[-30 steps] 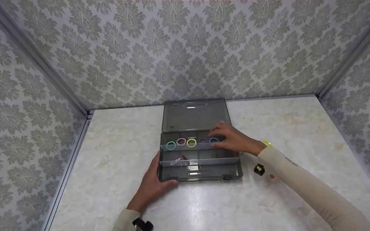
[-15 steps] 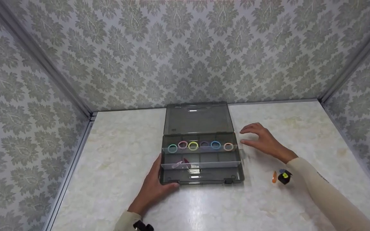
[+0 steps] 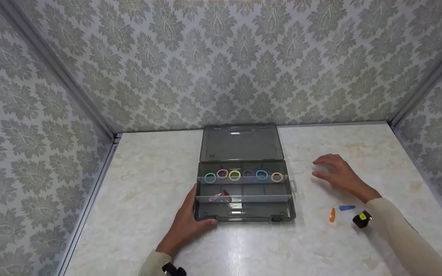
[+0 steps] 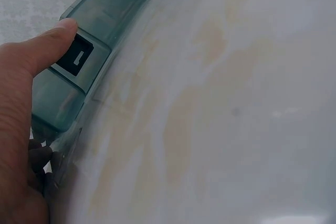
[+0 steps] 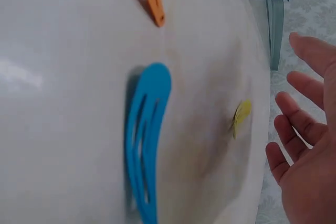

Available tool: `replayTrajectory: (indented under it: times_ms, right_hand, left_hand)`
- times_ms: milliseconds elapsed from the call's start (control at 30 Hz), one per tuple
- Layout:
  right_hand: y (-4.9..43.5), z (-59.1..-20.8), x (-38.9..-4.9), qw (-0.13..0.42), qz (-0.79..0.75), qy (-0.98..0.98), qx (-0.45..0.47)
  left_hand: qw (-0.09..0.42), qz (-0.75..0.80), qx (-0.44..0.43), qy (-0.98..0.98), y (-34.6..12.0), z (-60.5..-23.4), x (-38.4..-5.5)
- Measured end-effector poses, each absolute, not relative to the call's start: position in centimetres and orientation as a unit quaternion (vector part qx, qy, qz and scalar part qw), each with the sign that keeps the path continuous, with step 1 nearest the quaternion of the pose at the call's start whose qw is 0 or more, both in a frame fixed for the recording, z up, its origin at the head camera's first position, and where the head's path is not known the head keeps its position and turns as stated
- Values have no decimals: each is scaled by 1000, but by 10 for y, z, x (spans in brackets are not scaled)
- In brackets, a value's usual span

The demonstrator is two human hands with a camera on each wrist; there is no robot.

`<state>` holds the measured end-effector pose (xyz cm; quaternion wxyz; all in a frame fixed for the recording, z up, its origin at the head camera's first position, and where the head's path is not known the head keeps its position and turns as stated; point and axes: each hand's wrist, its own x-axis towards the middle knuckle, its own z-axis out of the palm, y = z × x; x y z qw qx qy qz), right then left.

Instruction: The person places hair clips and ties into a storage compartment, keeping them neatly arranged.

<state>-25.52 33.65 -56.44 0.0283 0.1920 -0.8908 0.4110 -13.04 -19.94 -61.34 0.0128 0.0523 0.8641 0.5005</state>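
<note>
A smoky-grey divided storage box (image 3: 244, 211) lies with its lid folded back. My left hand (image 3: 185, 226) grips its front left corner, thumb along the front wall near a latch (image 4: 76, 55). To the right of the box, my right hand (image 3: 340, 176) hovers with relaxed, parted fingers and nothing in them. On the table near it lie a blue snap hair clip (image 5: 149, 135) and an orange hair clip (image 3: 332, 215). A yellow hair clip (image 5: 241, 116) shows beside the right fingers in the right wrist view; the hand hides it in the head view.
In the box's back row stand several ring-shaped hair ties, among them a yellow one (image 3: 235, 176) and a peach one (image 3: 277, 177). A pink clip (image 3: 215, 197) and a red clip (image 3: 226, 193) lie in the middle row. Patterned walls (image 3: 221, 76) border the table.
My right hand has left the box and moved right over the table. A peach hair tie now shows in the back row's right end. The left hand has stayed at its corner.
</note>
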Motion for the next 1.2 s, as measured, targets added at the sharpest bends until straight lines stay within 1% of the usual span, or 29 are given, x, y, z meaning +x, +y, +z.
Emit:
replayTrajectory:
  times_ms: [300, 500, 667, 967, 1200]
  right_hand:
    - [363, -570, -249, -8, 385, -910, 154]
    - [370, -573, -246, -14, 380, -913, 147]
    - [370, -576, -242, -2, 372, -917, 147]
    - [367, -578, -241, 13, 368, -916, 160]
    - [365, -582, -242, 34, 368, -913, 173]
  left_hand:
    - [12, 498, 61, 865, -198, -613, -131]
    - [9, 495, 68, 866, -198, -611, -131]
    - [-1, 494, 80, 866, -199, -613, -132]
    - [14, 476, 46, 878, -197, -612, -130]
    - [6, 483, 66, 873, -199, -613, -130]
